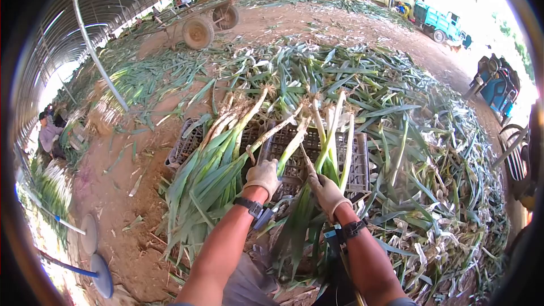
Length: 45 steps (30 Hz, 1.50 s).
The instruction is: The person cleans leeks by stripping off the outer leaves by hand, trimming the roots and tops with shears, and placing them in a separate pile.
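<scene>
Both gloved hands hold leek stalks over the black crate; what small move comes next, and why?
Probably the left hand lays its pale leek stalk onto the bundle of long green leeks already lying on the black plastic lattice crate just beside it; the right hand holds more green stalks.

Cloth gloves [263,177], smooth green stalks [331,136], plastic crate [354,161], rough ground [113,192]

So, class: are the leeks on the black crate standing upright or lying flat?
Lying flat: the leeks rest lengthwise across the crate, roots pointing away.
</scene>
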### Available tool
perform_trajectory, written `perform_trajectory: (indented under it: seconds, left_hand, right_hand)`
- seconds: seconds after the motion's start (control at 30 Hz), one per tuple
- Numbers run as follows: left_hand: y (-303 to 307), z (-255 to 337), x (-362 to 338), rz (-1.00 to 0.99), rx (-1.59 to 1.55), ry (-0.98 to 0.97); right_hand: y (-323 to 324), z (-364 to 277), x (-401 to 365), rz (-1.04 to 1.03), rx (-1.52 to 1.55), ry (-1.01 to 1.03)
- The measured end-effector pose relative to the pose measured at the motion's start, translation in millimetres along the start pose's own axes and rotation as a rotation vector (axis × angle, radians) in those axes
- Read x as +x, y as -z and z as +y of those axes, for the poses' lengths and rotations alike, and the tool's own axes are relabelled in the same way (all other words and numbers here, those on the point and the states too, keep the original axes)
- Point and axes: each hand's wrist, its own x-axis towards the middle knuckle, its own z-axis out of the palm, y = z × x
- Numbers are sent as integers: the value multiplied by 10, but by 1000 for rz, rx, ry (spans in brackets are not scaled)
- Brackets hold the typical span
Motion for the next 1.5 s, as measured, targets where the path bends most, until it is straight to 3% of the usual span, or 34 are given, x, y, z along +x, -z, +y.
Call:
perform_trajectory:
  seconds: [0.37, 0.73, 0.87, 1.1, 1.17, 1.23, 1.27, 1.3, 1.37, 1.43, 1.5]
  left_hand:
    - [95, -188, -218, -12, -66, -10]
    - [167, -298, -342, -37, -116, 28]
    - [240, -291, -386, -19, -114, 5]
    - [282, -269, -412, 44, -236, -28]
    - [299, -204, -379, 55, -280, -11]
    - [211, -173, -295, 209, -397, -24]
    - [379, -44, -211, 128, -570, -16]
    - [247, 13, -97, 269, -644, -88]
    - [164, 263, 105, 323, -743, -133]
    - [154, 557, 250, 177, -909, -49]
    - [-116, 745, 407, 176, -1047, 2]
  right_hand:
    - [43, -193, 820, 50, -293, -130]
    - [39, -295, 934, 88, -440, -130]
    - [93, -60, 1058, 199, -362, -150]
    - [235, -89, 774, 134, -274, -75]
    - [319, -78, 604, 101, -65, -25]
    - [414, -95, 339, 58, 20, 0]
    - [527, -429, -97, -20, 138, -116]
    - [572, -617, -332, -103, 259, -232]
    - [590, -145, -315, -48, 410, -176]
    - [617, 133, -341, 7, 562, -118]
    - [597, 250, -360, 15, 938, -199]
